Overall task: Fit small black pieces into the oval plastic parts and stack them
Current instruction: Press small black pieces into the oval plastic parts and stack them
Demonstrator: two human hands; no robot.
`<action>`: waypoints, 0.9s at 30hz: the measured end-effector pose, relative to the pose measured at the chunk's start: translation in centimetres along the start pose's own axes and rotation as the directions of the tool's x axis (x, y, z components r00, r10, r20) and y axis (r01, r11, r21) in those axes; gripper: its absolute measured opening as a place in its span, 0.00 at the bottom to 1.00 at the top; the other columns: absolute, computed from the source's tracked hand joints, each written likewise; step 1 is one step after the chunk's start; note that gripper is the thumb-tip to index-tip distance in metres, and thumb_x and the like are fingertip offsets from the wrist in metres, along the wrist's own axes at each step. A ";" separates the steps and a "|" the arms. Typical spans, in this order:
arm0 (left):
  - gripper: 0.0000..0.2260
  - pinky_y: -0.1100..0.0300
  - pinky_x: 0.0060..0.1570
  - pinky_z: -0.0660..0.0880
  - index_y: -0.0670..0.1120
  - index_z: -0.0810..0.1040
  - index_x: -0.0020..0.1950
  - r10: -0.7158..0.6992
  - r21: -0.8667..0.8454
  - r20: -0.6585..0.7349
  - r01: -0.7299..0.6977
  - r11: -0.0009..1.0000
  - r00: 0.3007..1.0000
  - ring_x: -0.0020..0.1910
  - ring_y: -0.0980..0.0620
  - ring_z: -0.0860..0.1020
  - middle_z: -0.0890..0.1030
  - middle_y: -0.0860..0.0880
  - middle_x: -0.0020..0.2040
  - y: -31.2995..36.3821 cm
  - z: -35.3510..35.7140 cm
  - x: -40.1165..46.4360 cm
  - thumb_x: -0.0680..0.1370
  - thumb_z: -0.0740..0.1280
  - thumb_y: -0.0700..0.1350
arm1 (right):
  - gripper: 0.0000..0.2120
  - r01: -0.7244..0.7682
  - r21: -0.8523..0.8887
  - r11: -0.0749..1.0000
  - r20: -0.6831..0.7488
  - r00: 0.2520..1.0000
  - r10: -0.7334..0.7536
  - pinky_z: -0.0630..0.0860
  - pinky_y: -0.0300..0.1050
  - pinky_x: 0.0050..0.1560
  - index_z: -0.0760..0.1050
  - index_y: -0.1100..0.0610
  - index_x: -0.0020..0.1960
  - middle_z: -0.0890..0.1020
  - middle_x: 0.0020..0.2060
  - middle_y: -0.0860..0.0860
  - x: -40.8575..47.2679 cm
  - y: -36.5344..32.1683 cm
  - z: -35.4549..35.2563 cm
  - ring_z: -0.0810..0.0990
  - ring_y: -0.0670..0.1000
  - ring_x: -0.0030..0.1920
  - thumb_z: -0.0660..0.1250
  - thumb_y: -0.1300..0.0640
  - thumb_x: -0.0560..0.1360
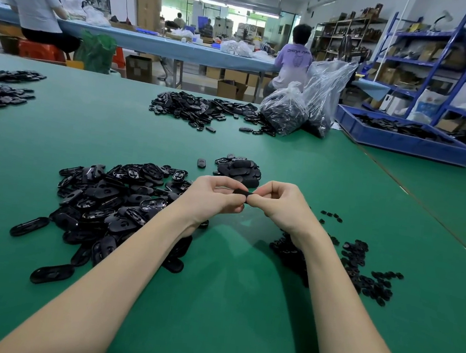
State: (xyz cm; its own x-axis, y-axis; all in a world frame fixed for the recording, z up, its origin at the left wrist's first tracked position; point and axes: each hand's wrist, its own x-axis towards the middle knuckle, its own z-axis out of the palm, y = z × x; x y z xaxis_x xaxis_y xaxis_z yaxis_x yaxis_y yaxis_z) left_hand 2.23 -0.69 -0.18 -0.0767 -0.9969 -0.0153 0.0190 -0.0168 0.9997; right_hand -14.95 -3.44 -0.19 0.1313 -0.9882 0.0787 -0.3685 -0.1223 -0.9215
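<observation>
Both hands are raised above the green tabletop [211, 304], meeting over its near middle. Left hand [212, 195] and right hand [278, 201] each have fingers curled in, pinching opposite ends of one oval plastic part [241, 192] held edge-on between them. Whether a small black piece is already seated in it cannot be told; the fingers hide the recess.

Landmark: the held part.
- Left of it and nearer: large loose heap of unfitted oval parts [106, 205].
- Right of it and nearer: scatter of small black pieces [361, 266].
- Just beyond it: compact pile of finished parts [238, 169], roughly stacked.

Judgement: step in hand is pressing the insert home. To do it well, keep the part level between both pinches, line the piece up with the recess before pushing, and press with the thumbs evenly from both ends so it does not cock to one side. Check it sits flush, then lay it on the far pile, aligned.
</observation>
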 end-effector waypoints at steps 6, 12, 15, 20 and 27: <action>0.06 0.67 0.42 0.80 0.42 0.82 0.48 0.023 0.087 -0.063 -0.017 0.996 0.998 0.36 0.52 0.80 0.83 0.45 0.38 -0.2 0.8 0.1 0.76 0.71 0.32 | 0.08 0.010 -0.013 1.000 -0.012 1.000 -0.010 0.63 0.30 0.25 0.77 0.55 0.38 0.72 0.22 0.40 0.1 0.4 -0.3 0.66 0.41 0.23 0.76 0.60 0.71; 0.05 0.68 0.39 0.79 0.42 0.82 0.47 0.052 0.110 -0.104 -0.040 0.993 0.993 0.32 0.53 0.78 0.83 0.47 0.34 -0.6 1.1 0.2 0.76 0.72 0.33 | 0.15 0.044 -0.040 0.998 -0.005 0.999 -0.044 0.66 0.33 0.29 0.76 0.53 0.38 0.73 0.24 0.40 -0.3 0.0 0.2 0.68 0.42 0.26 0.75 0.46 0.59; 0.06 0.64 0.44 0.80 0.44 0.80 0.51 0.161 0.160 -0.032 -0.154 0.975 0.987 0.35 0.52 0.81 0.84 0.49 0.35 -0.3 0.4 0.4 0.77 0.71 0.34 | 0.07 0.031 0.063 0.998 -0.018 0.999 -0.030 0.65 0.30 0.27 0.78 0.53 0.39 0.74 0.25 0.39 -0.2 0.1 -0.2 0.69 0.40 0.25 0.76 0.57 0.70; 0.08 0.70 0.43 0.74 0.55 0.81 0.49 0.401 0.681 0.085 -0.347 0.645 0.912 0.40 0.61 0.81 0.84 0.58 0.42 -0.6 -0.9 1.0 0.74 0.75 0.45 | 0.04 -0.107 0.096 0.990 0.051 0.993 0.103 0.62 0.34 0.25 0.80 0.51 0.45 0.77 0.34 0.48 -0.4 0.2 -1.0 0.68 0.45 0.27 0.74 0.58 0.73; 0.08 0.57 0.45 0.75 0.57 0.83 0.52 0.475 0.889 -0.016 -0.205 0.410 0.880 0.44 0.52 0.77 0.80 0.56 0.46 -0.5 -0.6 6.4 0.74 0.74 0.54 | 0.08 -0.161 -0.005 0.987 0.039 0.986 0.161 0.70 0.40 0.36 0.80 0.51 0.52 0.87 0.44 0.48 0.1 1.1 -1.4 0.76 0.43 0.26 0.73 0.51 0.74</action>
State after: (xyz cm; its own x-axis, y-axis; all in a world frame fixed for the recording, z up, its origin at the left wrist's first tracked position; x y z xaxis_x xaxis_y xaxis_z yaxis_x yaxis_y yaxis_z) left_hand 2.29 -7.12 -0.75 -0.0425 -0.8866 0.4605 -0.8622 0.2655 0.4315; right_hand -16.60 -3.79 -0.63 0.1057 -0.9907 -0.0860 -0.3891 0.0384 -0.9204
